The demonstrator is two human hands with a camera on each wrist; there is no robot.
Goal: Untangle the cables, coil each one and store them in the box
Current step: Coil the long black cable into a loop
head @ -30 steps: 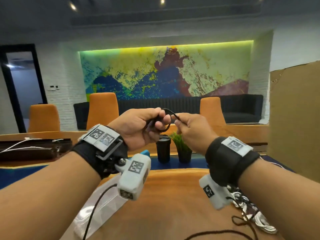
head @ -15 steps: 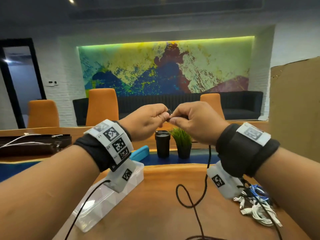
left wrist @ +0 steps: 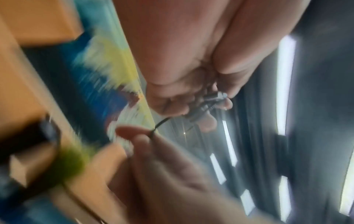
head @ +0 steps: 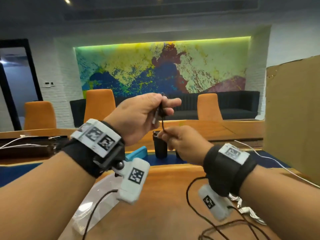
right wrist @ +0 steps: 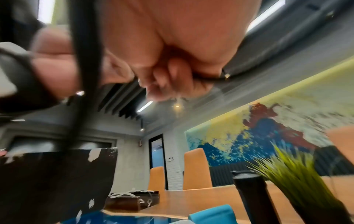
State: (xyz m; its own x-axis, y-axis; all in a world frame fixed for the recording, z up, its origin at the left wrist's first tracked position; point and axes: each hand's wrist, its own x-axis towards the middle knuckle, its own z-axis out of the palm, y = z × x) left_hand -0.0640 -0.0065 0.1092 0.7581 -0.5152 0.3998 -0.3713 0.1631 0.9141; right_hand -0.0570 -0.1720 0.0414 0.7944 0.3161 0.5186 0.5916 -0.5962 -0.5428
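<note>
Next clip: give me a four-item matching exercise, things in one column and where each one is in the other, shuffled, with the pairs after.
Things:
1. black cable
2. clear plastic box
3. white cables
4. black tumbler

Places:
A. heaped on the table under the right forearm
B. standing at the table's far edge, behind the hands
C. held between left hand and right hand
D. flat on the table beneath the left wrist

Pairs: 1-C, 2-D, 3-A, 4-B

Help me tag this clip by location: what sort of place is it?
Most likely an office meeting room or lounge: a long wooden table with orange chairs along its far side, a dark sofa against the wall, and a big backlit abstract painting above it.
</note>
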